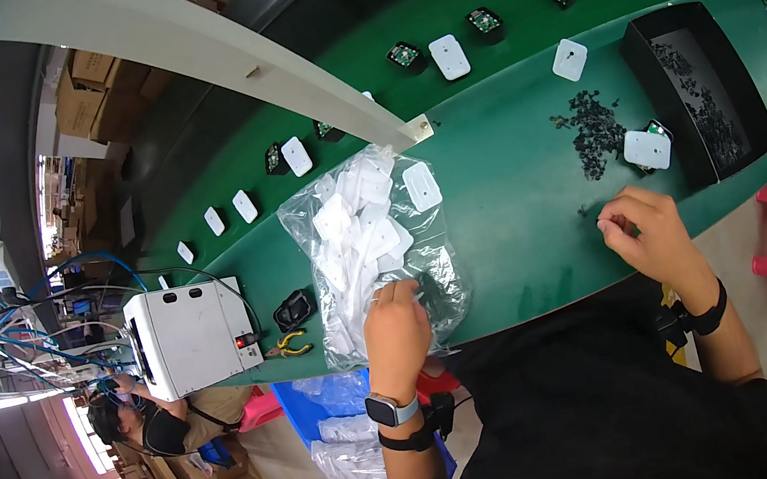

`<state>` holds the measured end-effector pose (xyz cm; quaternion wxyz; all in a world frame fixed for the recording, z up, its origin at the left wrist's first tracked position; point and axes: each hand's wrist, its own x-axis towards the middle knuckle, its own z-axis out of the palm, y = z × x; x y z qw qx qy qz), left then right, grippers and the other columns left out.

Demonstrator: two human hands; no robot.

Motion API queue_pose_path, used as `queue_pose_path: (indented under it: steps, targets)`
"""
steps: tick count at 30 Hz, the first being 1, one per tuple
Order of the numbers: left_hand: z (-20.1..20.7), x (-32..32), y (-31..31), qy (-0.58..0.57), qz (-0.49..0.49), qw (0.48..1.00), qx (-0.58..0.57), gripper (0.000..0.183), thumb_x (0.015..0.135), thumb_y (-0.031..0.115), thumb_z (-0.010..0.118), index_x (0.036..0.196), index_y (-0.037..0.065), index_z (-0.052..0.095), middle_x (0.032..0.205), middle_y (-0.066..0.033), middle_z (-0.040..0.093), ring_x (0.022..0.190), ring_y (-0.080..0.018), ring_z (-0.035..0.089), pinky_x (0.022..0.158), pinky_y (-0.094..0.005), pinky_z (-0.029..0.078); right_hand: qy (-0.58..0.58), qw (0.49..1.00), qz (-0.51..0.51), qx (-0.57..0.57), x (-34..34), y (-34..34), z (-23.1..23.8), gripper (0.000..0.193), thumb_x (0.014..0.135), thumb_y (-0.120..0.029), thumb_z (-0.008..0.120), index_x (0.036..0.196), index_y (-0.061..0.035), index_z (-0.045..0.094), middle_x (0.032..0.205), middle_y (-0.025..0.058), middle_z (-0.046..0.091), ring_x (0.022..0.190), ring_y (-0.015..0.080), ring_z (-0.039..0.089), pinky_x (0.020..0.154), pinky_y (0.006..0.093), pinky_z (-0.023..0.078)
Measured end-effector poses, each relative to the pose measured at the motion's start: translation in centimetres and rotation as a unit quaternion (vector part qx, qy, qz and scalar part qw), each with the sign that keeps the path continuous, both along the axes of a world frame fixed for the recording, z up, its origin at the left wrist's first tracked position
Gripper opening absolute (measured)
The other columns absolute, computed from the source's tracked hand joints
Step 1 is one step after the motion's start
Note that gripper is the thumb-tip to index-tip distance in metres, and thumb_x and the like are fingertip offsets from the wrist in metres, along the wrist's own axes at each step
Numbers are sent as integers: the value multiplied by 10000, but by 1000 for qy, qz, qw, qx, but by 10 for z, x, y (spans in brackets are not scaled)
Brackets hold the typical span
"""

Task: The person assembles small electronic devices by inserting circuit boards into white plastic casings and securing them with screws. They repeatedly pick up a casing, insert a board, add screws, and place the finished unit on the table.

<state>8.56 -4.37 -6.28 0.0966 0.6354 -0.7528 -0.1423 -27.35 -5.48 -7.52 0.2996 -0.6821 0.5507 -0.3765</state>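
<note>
White covers [361, 211] are lying in a clear bag [446, 295], at left on our bench [514, 228]; our right hand [652, 235] is pressing fingertips together, left hand's [397, 331] grip we cannot tell; tugging could be spilling covers.

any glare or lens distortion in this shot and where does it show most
Head view: the fisheye bends the green table's long edges into curves, and the corners go black; head view: glints streak the clear bag beside the left hand; head view: lights near the left rim look washed out to white.
</note>
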Motion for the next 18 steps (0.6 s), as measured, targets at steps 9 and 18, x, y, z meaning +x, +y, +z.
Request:
queue_pose_path:
  steps: [9, 18]
  targets:
    - [50, -77, 3, 583, 181, 789, 74, 282, 982, -2, 611, 1253, -79, 615, 977, -90, 668, 852, -209, 713, 720, -309, 602, -108, 983, 134, -68, 57, -2, 54, 129, 770, 10, 745, 845, -31, 649, 772, 70, 652, 606, 176, 620, 554, 289, 504]
    - [56, -105, 11, 628, 129, 765, 62, 231, 959, -44, 604, 1181, -96, 642, 1069, -111, 629, 942, -243, 710, 763, -352, 634, -75, 980, 97, -159, 73, -4, 58, 177, 731, 20, 762, 854, -22, 642, 805, 83, 651, 682, 249, 656, 604, 342, 542]
